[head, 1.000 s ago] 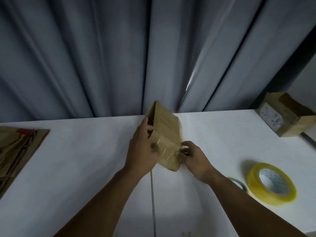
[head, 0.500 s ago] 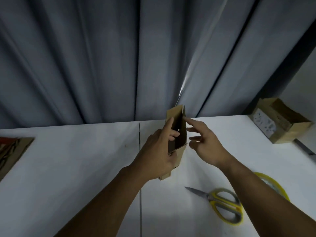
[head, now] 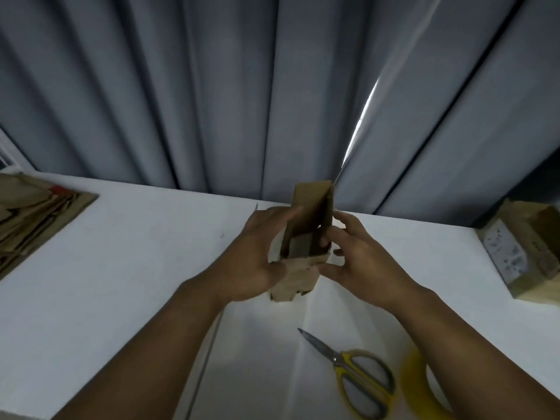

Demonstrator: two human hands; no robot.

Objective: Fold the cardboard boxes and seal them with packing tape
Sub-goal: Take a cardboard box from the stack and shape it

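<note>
Since 0.5 s back, my right hand (head: 363,262) has dropped from the top edge of the small cardboard box (head: 313,207) to its right wall, fingers curled over the rim and thumb below. The box stands between my 2 hands above the table (head: 121,268), long axis pointing up and away, open mouth toward me. My left hand (head: 254,256) clasps its left wall. Loose flaps lie nearest my right fingers, so I judge that hand folds next. Scissors (head: 336,359) and tape roll (head: 407,380) lie by my right forearm.
</note>
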